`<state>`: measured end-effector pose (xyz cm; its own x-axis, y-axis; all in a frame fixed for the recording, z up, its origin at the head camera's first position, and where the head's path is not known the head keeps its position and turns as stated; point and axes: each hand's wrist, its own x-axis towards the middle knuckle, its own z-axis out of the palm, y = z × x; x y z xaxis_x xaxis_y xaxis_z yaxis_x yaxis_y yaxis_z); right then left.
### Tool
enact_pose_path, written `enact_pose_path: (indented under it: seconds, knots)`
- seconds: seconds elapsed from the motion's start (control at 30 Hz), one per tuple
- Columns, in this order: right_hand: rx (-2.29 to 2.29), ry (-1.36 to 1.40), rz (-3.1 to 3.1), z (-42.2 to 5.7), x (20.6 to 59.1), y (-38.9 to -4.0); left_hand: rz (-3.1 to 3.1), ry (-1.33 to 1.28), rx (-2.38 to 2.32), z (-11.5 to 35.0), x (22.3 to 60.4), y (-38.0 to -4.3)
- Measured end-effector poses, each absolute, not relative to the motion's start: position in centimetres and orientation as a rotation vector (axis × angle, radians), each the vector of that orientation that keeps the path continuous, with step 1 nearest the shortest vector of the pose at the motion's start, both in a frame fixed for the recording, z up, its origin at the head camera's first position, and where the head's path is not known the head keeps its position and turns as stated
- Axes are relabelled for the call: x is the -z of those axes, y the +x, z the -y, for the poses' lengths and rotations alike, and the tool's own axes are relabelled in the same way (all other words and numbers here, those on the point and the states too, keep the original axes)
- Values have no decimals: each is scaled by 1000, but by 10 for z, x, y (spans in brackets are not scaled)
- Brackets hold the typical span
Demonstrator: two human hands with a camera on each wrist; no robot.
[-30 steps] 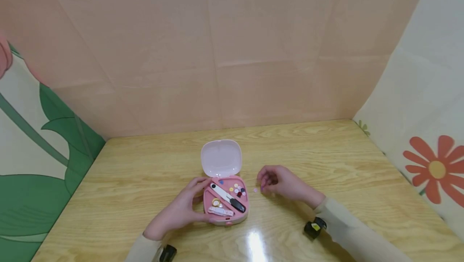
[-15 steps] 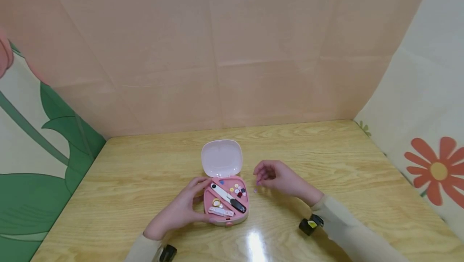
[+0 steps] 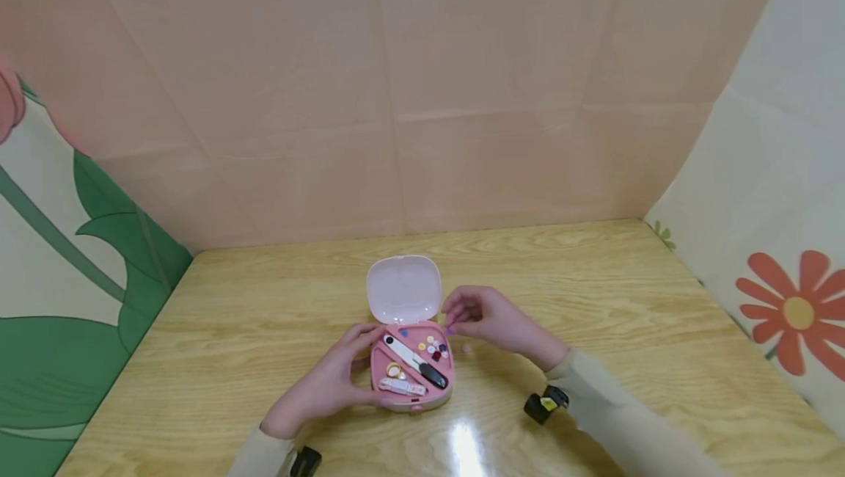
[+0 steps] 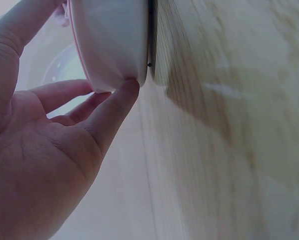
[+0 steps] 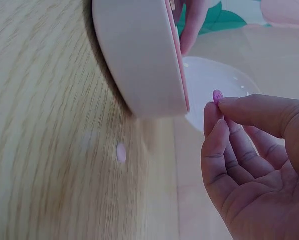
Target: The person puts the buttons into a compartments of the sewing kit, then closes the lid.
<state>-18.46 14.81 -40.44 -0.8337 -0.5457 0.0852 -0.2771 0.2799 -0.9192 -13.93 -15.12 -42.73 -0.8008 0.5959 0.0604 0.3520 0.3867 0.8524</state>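
My left hand (image 3: 330, 381) holds the left side of a small pink and white box (image 3: 432, 401), thumb at the front and fingers at the back corner. In the left wrist view its fingertips press on the box wall (image 4: 109, 40). My right hand (image 3: 491, 319) pinches a purple button (image 5: 217, 96) between thumb and forefinger, right at the box's back right corner. Several small buttons (image 3: 432, 348) lie in the right compartment. A long white tool with a black end (image 3: 416, 361) crosses the tray diagonally. At the front left are a gold ring (image 3: 394, 369) and a pale pink-white piece (image 3: 403, 387).
The white lid (image 3: 404, 290) stands open behind the box. One pale pink button (image 5: 121, 152) lies on the wooden table (image 3: 264, 315) to the right of the box. A plain pinkish sheet (image 3: 396, 95) hangs at the table's back edge.
My right hand has lifted from the table beside the pale button and moved left to the box with the purple button. My left hand and the box have stayed put.
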Motion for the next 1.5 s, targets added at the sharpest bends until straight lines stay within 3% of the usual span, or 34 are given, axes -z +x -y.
enact_pose_path:
  seconds: [0.67, 1.5]
  knots:
    - [1557, -732, -2287, -123, 407, -180, -2447, 870, -1336, 151, 428, -140]
    - [1538, -728, -2344, -139, 405, -179, -2383, 818, -1371, 151, 429, -139]
